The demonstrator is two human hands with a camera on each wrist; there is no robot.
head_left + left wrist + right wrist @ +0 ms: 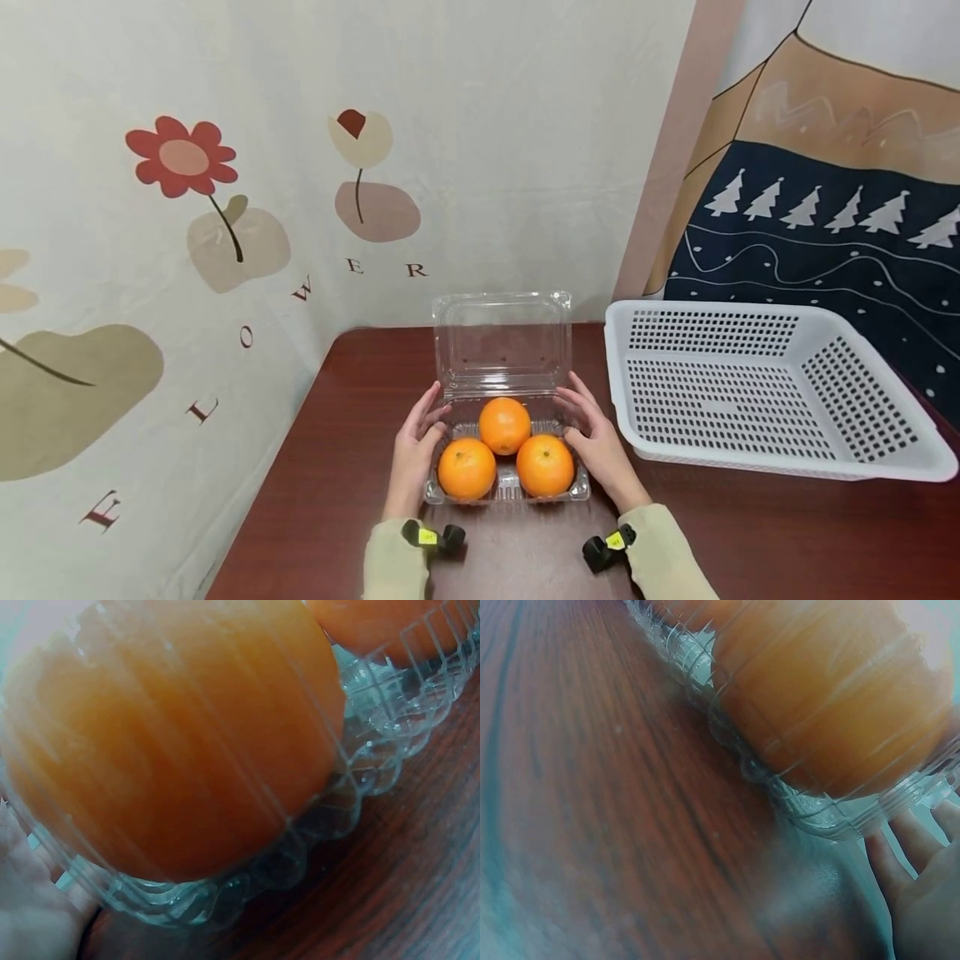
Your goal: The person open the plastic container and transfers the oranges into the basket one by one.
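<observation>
From the head view, a clear clamshell box sits on the dark wooden bench with its lid standing open at the back and three oranges inside. The left hand and right hand lie against its two short sides, fingers relaxed, the box squarely between them, each equally near. A white basket stands just to the right.

The left wrist view shows an orange behind the ribbed wall.

The right wrist view shows fingertips beside the box's edge.

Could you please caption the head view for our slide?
Both hands, left hand and right hand, flank an open clear plastic clamshell box holding three oranges.
</observation>
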